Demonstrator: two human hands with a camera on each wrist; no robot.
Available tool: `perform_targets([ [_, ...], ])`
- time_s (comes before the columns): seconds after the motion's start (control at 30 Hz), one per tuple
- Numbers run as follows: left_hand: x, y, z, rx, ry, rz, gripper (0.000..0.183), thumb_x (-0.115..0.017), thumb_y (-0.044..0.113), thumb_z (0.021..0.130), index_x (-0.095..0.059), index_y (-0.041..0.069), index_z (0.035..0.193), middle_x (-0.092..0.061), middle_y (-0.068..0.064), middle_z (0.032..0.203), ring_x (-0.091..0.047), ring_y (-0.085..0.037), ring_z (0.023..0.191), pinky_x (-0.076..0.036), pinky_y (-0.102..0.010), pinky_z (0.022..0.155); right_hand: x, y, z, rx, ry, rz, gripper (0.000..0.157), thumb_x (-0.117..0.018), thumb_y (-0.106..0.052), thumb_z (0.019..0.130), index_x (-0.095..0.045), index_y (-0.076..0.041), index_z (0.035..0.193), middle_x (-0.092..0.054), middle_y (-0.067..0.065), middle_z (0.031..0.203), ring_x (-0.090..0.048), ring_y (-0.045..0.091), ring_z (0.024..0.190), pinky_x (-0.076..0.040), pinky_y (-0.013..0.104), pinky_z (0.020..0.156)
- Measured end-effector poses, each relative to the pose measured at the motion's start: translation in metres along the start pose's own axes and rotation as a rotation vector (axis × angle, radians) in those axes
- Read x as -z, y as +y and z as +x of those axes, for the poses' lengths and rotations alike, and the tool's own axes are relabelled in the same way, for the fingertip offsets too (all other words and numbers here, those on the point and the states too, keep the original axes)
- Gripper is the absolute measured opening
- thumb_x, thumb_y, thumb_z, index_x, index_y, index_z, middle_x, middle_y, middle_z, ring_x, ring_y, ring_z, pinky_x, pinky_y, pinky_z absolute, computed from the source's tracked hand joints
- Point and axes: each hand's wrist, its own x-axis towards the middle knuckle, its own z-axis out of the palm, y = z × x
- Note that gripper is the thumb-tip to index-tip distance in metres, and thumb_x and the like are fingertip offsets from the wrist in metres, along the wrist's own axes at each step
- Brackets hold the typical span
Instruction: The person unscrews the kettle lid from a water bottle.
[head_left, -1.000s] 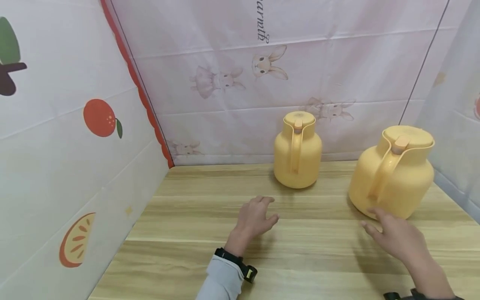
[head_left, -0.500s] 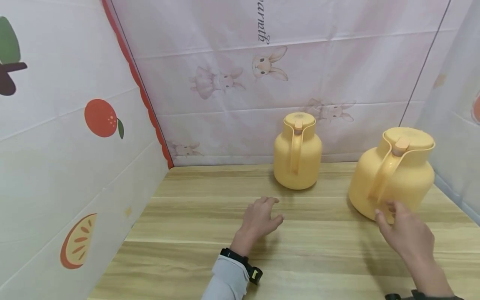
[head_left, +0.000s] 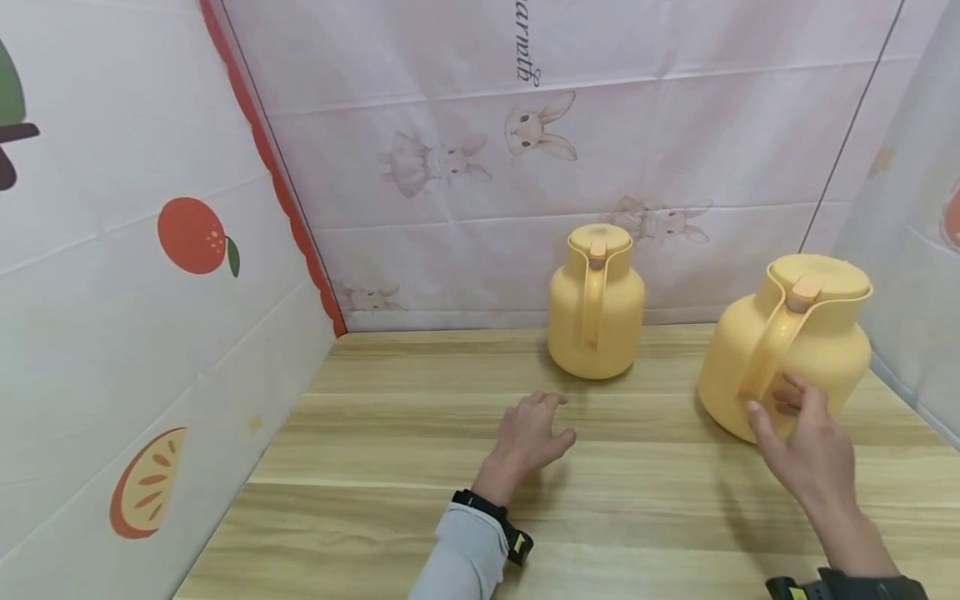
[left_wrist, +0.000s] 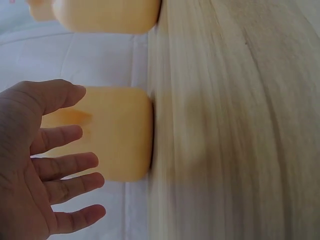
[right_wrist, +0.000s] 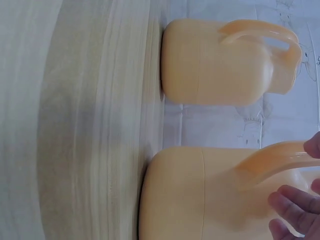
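Two yellow thermos jugs stand upright on the wooden table. The smaller-looking jug [head_left: 618, 325] is at the back middle, its handle facing me. Nearer and to the right stands the other jug [head_left: 836, 358], its handle [head_left: 765, 358] turned toward the front left. My right hand [head_left: 810, 454] is raised in front of this jug's handle, thumb and fingers spread apart, gripping nothing. In the right wrist view, fingers [right_wrist: 295, 207] show beside that handle. My left hand [head_left: 528, 437] hovers over the table in front of the back jug, fingers spread and holding nothing.
Pale cloth with rabbit prints [head_left: 465, 200] hangs right behind the table [head_left: 360, 450]. A white cloth with fruit prints [head_left: 82, 350] borders the left edge, and another pale cloth [head_left: 911, 275] lies along the right.
My right hand has risen toward the right jug's handle, its fingers now in front of the jug's body. My left hand has drifted slightly right. Both jugs stay put.
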Motion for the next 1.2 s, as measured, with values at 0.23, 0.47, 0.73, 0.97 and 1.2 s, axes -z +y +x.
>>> perform_targets([
  [0.23,-0.004,0.004,0.006,-0.017,-0.014,-0.02,0.043,-0.06,0.036,0.081,-0.059,0.013,0.116,-0.061,-0.006,0.11,-0.056,-0.022,0.097,-0.049,-0.039,0.078,-0.006,-0.005,0.006,-0.044,0.027,0.088,0.063,-0.063,-0.009,0.079,-0.031,0.006,0.131,-0.057,0.032,0.104,-0.054,0.025,0.089,-0.041,0.033,0.076],
  [0.47,-0.01,0.007,0.011,-0.012,-0.012,-0.026,0.043,-0.059,0.036,0.08,-0.059,0.013,0.116,-0.061,-0.005,0.109,-0.056,-0.021,0.096,-0.049,-0.038,0.077,-0.014,-0.007,0.009,-0.083,0.063,0.105,0.07,-0.064,-0.006,0.076,-0.028,0.001,0.134,-0.059,0.028,0.098,-0.045,0.0,0.08,-0.038,0.036,0.072],
  [0.73,-0.018,0.012,0.016,-0.013,-0.026,-0.045,0.042,-0.06,0.034,0.08,-0.059,0.012,0.116,-0.061,-0.006,0.107,-0.056,-0.022,0.094,-0.049,-0.038,0.075,-0.023,-0.006,0.015,-0.097,0.097,0.146,0.062,-0.065,-0.005,0.076,-0.034,0.005,0.129,-0.058,0.027,0.093,-0.047,0.01,0.078,-0.035,0.015,0.066],
  [0.97,-0.023,0.016,0.019,-0.016,-0.03,-0.028,0.042,-0.059,0.035,0.08,-0.059,0.014,0.117,-0.061,-0.005,0.107,-0.056,-0.022,0.095,-0.048,-0.037,0.074,-0.03,-0.012,0.024,-0.172,0.151,0.183,0.046,-0.062,-0.01,0.08,-0.041,0.004,0.119,-0.058,0.006,0.089,-0.045,-0.006,0.074,-0.036,0.009,0.063],
  [1.2,-0.028,0.02,0.023,-0.016,-0.035,-0.022,0.04,-0.059,0.035,0.079,-0.06,0.016,0.114,-0.061,-0.003,0.112,-0.055,-0.02,0.097,-0.048,-0.037,0.074,-0.033,-0.013,0.027,-0.224,0.121,0.2,0.04,-0.055,-0.012,0.085,-0.039,0.005,0.118,-0.056,0.012,0.09,-0.051,0.012,0.076,-0.038,0.013,0.059],
])
